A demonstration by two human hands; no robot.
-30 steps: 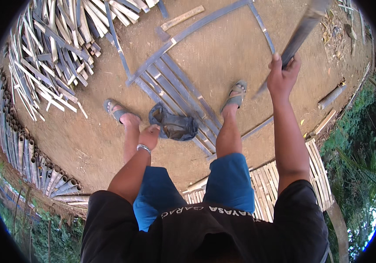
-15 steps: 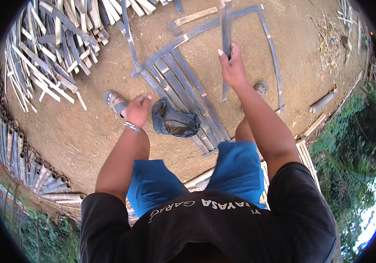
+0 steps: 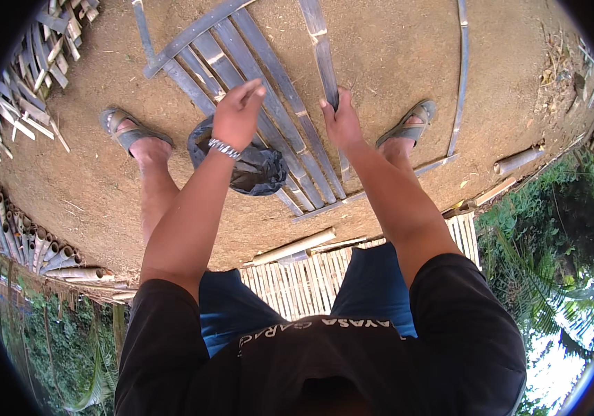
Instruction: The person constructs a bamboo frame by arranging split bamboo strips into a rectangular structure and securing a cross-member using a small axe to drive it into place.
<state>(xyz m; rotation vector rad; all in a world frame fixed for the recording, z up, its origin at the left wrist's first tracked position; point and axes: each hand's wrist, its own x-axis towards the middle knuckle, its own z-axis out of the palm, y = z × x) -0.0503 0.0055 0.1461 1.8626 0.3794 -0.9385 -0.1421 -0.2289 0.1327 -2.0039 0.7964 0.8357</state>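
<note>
My right hand [image 3: 343, 125] is closed around a long dark bamboo slat [image 3: 321, 55], which points away from me beside the other slats. Several similar bamboo slats [image 3: 276, 83] lie side by side on the ground, over a crosspiece [image 3: 196, 29] at their far end. My left hand [image 3: 236, 116], with a woven bracelet at the wrist, hovers above these slats with its fingers curled together; whether they hold something small is hidden. Just below it, a crumpled black plastic bag [image 3: 262, 171] sits partly over the slats.
My sandalled feet stand on either side of the slats on bare earth. A slim bamboo strip [image 3: 461, 83] borders the right side. Split bamboo pieces [image 3: 37, 59] are heaped at the far left, above stacked bamboo poles [image 3: 27, 236]. Behind my legs is a slatted bamboo platform [image 3: 290, 288].
The view has shifted, with the slats now higher in the picture. My right hand has lowered the slat alongside the others. My left hand has moved rightward over the bag and slats.
</note>
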